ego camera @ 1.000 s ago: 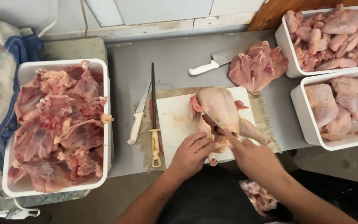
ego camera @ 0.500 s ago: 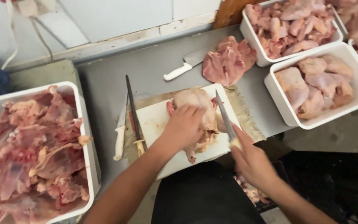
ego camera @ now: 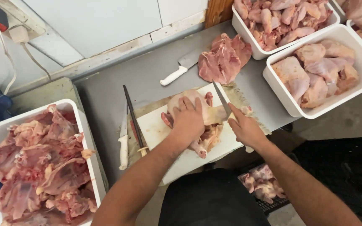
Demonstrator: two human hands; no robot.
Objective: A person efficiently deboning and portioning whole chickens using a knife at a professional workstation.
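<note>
A raw whole chicken (ego camera: 208,115) lies on a white cutting board (ego camera: 156,129) at the counter's front edge. My left hand (ego camera: 188,121) presses flat on top of the chicken. My right hand (ego camera: 244,129) grips a knife (ego camera: 222,100) whose blade points away from me and rests against the bird's right side.
A white tub (ego camera: 93,167) of raw carcasses sits at left. A sharpening steel (ego camera: 134,121) and a white-handled knife (ego camera: 123,144) lie left of the board. A cleaver (ego camera: 181,67) and a pile of raw meat (ego camera: 223,60) lie behind. Two white tubs (ego camera: 279,90) of chicken pieces stand right.
My left hand has moved onto the top of the chicken and pressed down. My right hand has brought the knife against the bird's right side. The view shifted left.
</note>
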